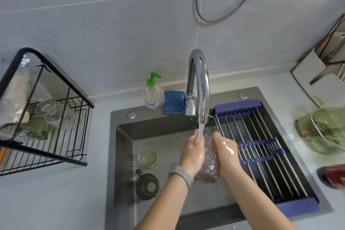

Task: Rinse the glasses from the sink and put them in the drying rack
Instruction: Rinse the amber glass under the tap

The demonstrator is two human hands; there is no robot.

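Clear textured drinking glass [210, 157]: gripped between left hand [193, 153] and right hand [226, 152], fingers curled round its sides, under chrome faucet [200, 87] stream. Small clear glass [147, 156]: sink floor, left of fingers. Black wire drying rack [56, 136]: far left, counter.

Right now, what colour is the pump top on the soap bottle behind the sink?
Bright green, on the clear plastic soap bottle; head view.

Glass [210, 157] blurred between wet hands; red object [334, 175] cut off at right edge
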